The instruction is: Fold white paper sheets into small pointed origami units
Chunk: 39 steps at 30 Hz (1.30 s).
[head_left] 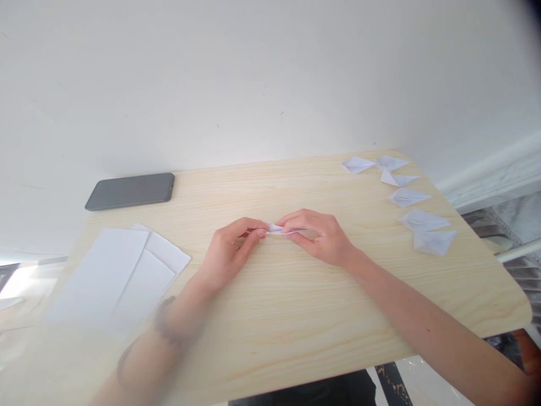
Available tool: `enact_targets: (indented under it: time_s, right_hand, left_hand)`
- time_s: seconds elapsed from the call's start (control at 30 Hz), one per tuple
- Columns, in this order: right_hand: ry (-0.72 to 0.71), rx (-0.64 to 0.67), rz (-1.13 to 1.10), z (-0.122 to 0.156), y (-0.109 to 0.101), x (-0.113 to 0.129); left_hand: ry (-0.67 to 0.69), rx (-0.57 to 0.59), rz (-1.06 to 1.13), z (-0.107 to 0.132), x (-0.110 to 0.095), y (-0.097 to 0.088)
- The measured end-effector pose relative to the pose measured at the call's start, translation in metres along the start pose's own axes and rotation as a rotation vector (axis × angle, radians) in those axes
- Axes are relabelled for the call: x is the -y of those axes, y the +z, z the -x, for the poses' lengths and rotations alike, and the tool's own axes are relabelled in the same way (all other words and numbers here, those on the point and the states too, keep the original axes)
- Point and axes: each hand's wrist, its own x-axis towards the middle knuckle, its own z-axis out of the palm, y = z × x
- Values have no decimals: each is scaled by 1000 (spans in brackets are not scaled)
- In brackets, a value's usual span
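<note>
Both hands meet over the middle of a light wooden table [296,316]. My left hand [231,248] pinches one end of a small folded white paper [276,229] between thumb and fingers. My right hand [319,237] pinches the other end, fingers curled over it. The paper is narrow and mostly hidden by the fingertips, held just above the tabletop.
Several folded white paper shapes [406,197] lie along the table's far right edge. A stack of flat white sheets [122,270] lies at the left. A dark phone [131,190] rests face down at the far left, near the white wall [253,79].
</note>
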Motion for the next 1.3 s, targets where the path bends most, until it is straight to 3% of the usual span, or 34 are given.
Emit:
enact_targets:
  time_s: [0.2,0.63,0.9,1.3]
  right_hand:
    - [64,-7,-72,0,2,3]
    - [103,-46,-59,-1,1,6]
    - [107,-32,-54,0,1,6]
    - [62,-37,-53,0,3,7]
  left_hand:
    - [-4,-70,23,0,-3,2]
    - [30,-139,-180,3,-6,5]
    - [50,-112,-233,3,-5,3]
    - [235,-31,-329,3,-1,3]
